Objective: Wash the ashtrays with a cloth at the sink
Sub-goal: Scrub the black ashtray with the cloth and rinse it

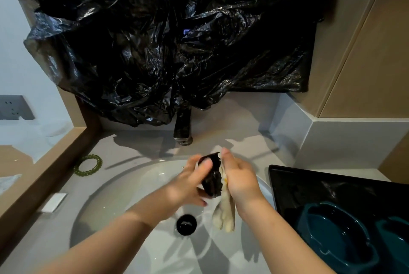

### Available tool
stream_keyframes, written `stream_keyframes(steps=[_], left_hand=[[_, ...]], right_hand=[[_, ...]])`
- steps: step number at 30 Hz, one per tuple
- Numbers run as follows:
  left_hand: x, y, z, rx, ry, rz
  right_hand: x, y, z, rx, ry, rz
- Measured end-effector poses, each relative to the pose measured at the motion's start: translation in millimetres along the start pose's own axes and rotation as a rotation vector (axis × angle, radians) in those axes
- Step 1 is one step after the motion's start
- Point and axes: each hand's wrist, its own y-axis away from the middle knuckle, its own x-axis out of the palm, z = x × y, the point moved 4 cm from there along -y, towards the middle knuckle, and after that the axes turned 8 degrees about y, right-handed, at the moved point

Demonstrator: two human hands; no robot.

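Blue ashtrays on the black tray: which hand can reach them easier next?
Probably the right hand: it is nearer the black tray with the blue ashtrays, though it holds the cloth. The left hand is farther, gripping the dark ashtray.

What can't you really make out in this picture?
All in the head view:
1) Top of the faucet: hidden under the black plastic bag.
2) The dark ashtray: blurred, mostly covered by the left hand and right hand.
3) The right hand's grip on the cloth: its palm faces away.
4) The teal ashtrays on the black tray: cut off by the right edge.
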Motion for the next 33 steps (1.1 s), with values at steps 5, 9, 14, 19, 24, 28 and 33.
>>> stream_keyframes(steps=[5,9,14,19,24,28,33], left_hand=[[1,-1,-13,0.218,-0.222,-0.178],[4,1,-17,0.406,-0.886,-0.136],[7,-12,-18,0.238,-0.655,-0.079],[10,-12,-29,0.299,-0.756,-0.147],[13,-13,-34,0.312,-0.519,-0.186],[48,-29,-37,0.312,-0.339,-0.143],[89,-59,-31,0.262,-0.373,-0.135]], right_hand=[[-4,0,1,-0.040,0.003,-0.024],[-7,-4,-3,0.006,-0.005,-0.078],[-6,4,13,-0.218,0.498,-0.126],[-26,9,18,-0.206,0.354,-0.236],[-82,13,35,-0.211,0.253,-0.448],[-123,16,42,-0.181,0.170,-0.533],[-176,26,43,-0.120,0.163,-0.640]])
